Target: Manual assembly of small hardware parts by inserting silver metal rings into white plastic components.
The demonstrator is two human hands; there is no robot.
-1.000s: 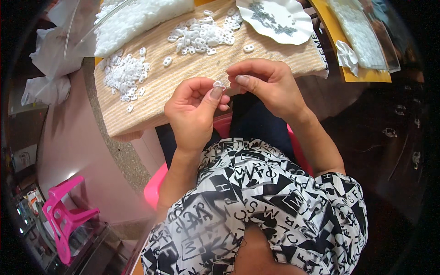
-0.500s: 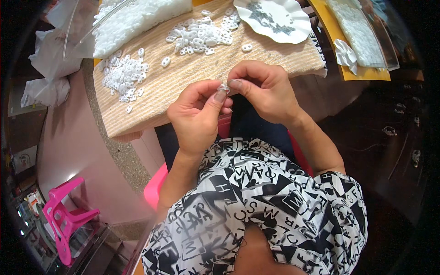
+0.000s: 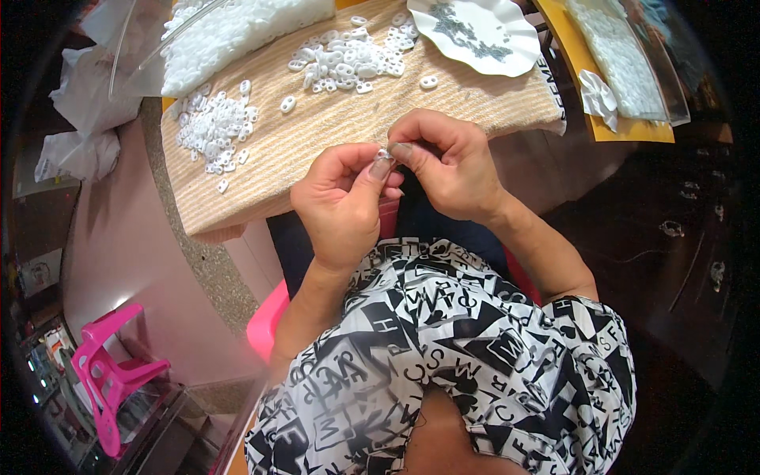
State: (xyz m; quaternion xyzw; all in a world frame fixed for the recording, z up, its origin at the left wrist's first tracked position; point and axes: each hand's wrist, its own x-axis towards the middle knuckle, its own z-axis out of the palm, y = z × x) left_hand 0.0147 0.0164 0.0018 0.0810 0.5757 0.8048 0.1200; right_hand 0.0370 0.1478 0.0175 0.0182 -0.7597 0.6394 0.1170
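Observation:
Between the thumb and fingers of my left hand (image 3: 344,198) is a small whitish plastic piece (image 3: 383,154), mostly covered by the fingertips. My right hand (image 3: 447,170) is pinched against its right side; whatever its thumb and forefinger hold is hidden. Both hands are together just off the near edge of a table with a striped beige cloth (image 3: 277,162). On the cloth beyond them lie a heap of white two-holed plastic pieces (image 3: 344,59) and, to the left, a heap of smaller white pieces (image 3: 214,131). A white scalloped plate (image 3: 518,55) holds small dark grey bits (image 3: 459,32).
A clear bag of white pieces (image 3: 237,36) lies at the far left of the table, another bag (image 3: 621,67) at the right on a yellow surface. Crumpled white paper (image 3: 598,99) is beside it. A pink plastic stool (image 3: 111,372) stands at the lower left.
My right hand has shifted slightly left, bringing its fingertips closer against the piece in my left hand. My left hand stays almost where it was.

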